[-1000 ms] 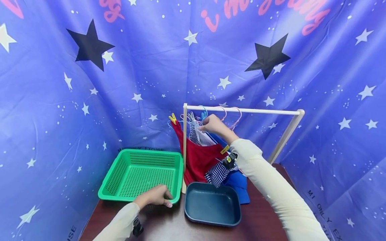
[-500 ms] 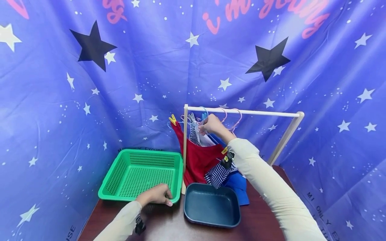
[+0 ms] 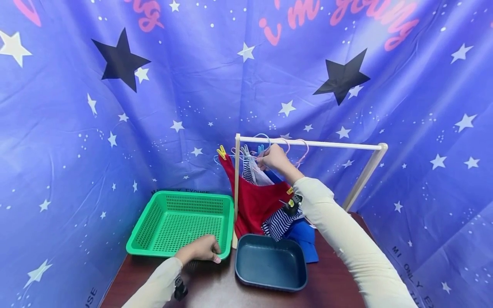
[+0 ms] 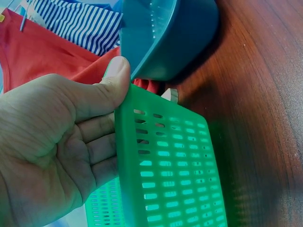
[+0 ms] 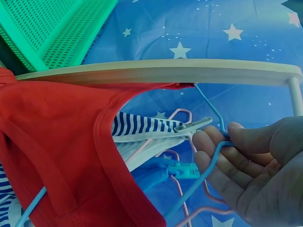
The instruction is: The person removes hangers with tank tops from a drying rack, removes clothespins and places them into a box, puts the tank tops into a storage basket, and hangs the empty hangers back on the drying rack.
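The left hand point(image 3: 202, 248) grips the near right corner of the green basket point(image 3: 179, 193); in the left wrist view its thumb lies on the rim point(image 4: 124, 156), fingers behind. Up at the rack, the right hand point(image 3: 275, 160) pinches the blue hanger point(image 5: 194, 187) by its neck between thumb and fingers. From that hanger hangs a red garment point(image 3: 258, 205), with a yellow clip point(image 3: 221, 152) at its left strap. Behind it are a striped garment point(image 3: 278, 222), a blue one point(image 3: 304, 239), a grey clip point(image 5: 194, 125) and a blue clip point(image 5: 183, 169).
The rack's white bar point(image 3: 327, 143) runs right from its wooden post point(image 3: 236, 179), carrying pink hangers point(image 3: 305, 149). A dark blue tray point(image 3: 271, 263) stands on the brown table point(image 3: 215, 291) before the garments. A starred curtain point(image 3: 200, 85) surrounds the table.
The right hand has shifted slightly right along the rack, and the blue hanger's hook has moved right with it. The left hand stays on the basket.
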Tool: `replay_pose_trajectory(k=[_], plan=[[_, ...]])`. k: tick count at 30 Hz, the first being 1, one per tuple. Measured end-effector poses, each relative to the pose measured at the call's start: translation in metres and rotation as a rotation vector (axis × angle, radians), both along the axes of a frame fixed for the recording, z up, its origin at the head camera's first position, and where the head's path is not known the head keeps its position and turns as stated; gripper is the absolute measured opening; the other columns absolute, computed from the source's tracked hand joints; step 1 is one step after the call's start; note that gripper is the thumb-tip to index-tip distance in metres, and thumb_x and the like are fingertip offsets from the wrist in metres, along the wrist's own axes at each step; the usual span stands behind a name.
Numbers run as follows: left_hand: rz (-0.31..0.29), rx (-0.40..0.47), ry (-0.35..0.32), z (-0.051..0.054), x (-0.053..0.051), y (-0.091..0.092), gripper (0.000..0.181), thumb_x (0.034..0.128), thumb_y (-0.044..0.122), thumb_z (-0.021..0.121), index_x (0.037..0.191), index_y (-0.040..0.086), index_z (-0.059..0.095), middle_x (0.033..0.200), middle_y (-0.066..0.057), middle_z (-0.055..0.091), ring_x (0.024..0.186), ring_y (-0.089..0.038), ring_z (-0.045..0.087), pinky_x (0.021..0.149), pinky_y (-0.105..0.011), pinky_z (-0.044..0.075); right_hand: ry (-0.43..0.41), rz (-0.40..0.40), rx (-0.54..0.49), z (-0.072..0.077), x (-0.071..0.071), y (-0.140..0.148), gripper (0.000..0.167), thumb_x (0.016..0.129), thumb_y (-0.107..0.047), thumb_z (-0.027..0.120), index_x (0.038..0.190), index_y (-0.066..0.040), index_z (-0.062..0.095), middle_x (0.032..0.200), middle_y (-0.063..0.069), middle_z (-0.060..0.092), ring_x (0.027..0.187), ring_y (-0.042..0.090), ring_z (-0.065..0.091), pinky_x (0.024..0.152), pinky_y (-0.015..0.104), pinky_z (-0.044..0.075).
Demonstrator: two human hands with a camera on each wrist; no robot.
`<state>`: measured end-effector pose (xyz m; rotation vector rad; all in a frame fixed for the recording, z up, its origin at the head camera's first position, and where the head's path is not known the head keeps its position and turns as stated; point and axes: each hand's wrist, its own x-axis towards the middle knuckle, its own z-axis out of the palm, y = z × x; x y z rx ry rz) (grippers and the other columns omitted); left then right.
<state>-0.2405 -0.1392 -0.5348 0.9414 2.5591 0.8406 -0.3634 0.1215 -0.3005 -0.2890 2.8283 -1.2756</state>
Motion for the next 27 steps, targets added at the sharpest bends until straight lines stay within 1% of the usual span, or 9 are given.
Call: replay_pose_trajectory(k=[3,7,10,11,13,15,18,23,27], plan=[[-0.003,0.002,-0.002,0.001,-0.001,0.0,0.016,0.0783,0.012,0.086,0.088,0.0,0.081,0.084,-0.008,0.079,0.071,0.003,0.059,0.068,-0.018,0.053,-0.007,0.001,-0.025,0.001,0.002,0.006,0.021,0.096,-0.005,0.068,0.104,0.014,0.073,0.069,0.013,0.073,0.065,0.025,0.075,0.07,0.041,0.063],[-0.006,0.013,-0.014,0.002,-0.001,0.001,0.011,0.0785,0.01,0.086,0.083,0.001,0.081,0.075,-0.003,0.076,0.061,0.002,0.042,0.061,-0.017,0.048,-0.019,-0.008,-0.064,0.001,0.006,0.014,0.021,0.096,-0.004,0.068,0.103,0.015,0.073,0.069,0.015,0.073,0.059,0.017,0.071,0.075,0.045,0.063],[0.001,0.018,-0.04,0.001,-0.002,0.001,0.01,0.0785,0.009,0.085,0.081,0.001,0.08,0.07,0.001,0.073,0.058,0.001,0.037,0.058,-0.018,0.044,-0.029,-0.006,-0.089,0.0,0.01,0.02,0.021,0.096,-0.003,0.067,0.104,0.016,0.072,0.069,0.014,0.073,0.061,0.02,0.073,0.072,0.041,0.063],[0.006,0.019,-0.042,0.0,-0.002,0.001,0.01,0.0782,0.01,0.086,0.083,0.002,0.081,0.073,0.001,0.074,0.059,0.002,0.039,0.059,-0.017,0.046,-0.029,-0.006,-0.094,-0.001,0.011,0.022,0.021,0.096,-0.003,0.067,0.104,0.015,0.072,0.07,0.014,0.073,0.062,0.02,0.073,0.07,0.038,0.063],[0.006,0.022,-0.055,-0.001,-0.003,0.001,0.009,0.0785,0.01,0.085,0.078,0.003,0.08,0.065,0.007,0.068,0.057,0.002,0.037,0.056,-0.016,0.041,-0.019,-0.006,-0.099,-0.001,0.014,0.026,0.021,0.097,-0.003,0.067,0.104,0.015,0.072,0.069,0.012,0.073,0.062,0.019,0.073,0.065,0.033,0.063],[0.003,0.025,-0.062,-0.002,-0.004,0.001,0.017,0.0792,0.009,0.085,0.067,0.006,0.073,0.057,0.013,0.054,0.055,0.002,0.032,0.052,-0.016,0.033,0.0,-0.011,-0.099,-0.002,0.017,0.03,0.021,0.097,-0.005,0.067,0.103,0.015,0.072,0.07,0.011,0.073,0.061,0.017,0.073,0.061,0.028,0.061],[-0.001,0.029,-0.074,-0.004,-0.005,0.001,0.033,0.08,0.007,0.084,0.059,0.013,0.059,0.054,0.016,0.034,0.053,0.0,0.024,0.05,-0.018,0.024,0.02,-0.025,-0.124,-0.004,0.021,0.036,0.022,0.098,-0.005,0.066,0.102,0.015,0.072,0.071,0.012,0.073,0.057,0.011,0.069,0.059,0.025,0.06],[-0.002,0.035,-0.082,-0.006,-0.006,0.001,0.04,0.0814,0.006,0.083,0.057,0.016,0.053,0.053,0.016,0.028,0.053,-0.001,0.021,0.05,-0.018,0.021,0.031,-0.045,-0.172,-0.005,0.024,0.047,0.024,0.098,-0.005,0.065,0.105,0.017,0.071,0.074,0.014,0.075,0.062,0.016,0.073,0.059,0.023,0.06],[-0.001,0.025,-0.091,-0.007,-0.005,0.001,0.043,0.0823,0.006,0.082,0.057,0.017,0.05,0.054,0.015,0.029,0.053,-0.001,0.022,0.051,-0.018,0.021,0.047,-0.041,-0.177,-0.006,0.03,0.054,0.025,0.098,-0.005,0.065,0.107,0.018,0.07,0.079,0.018,0.076,0.064,0.016,0.074,0.07,0.035,0.064]])
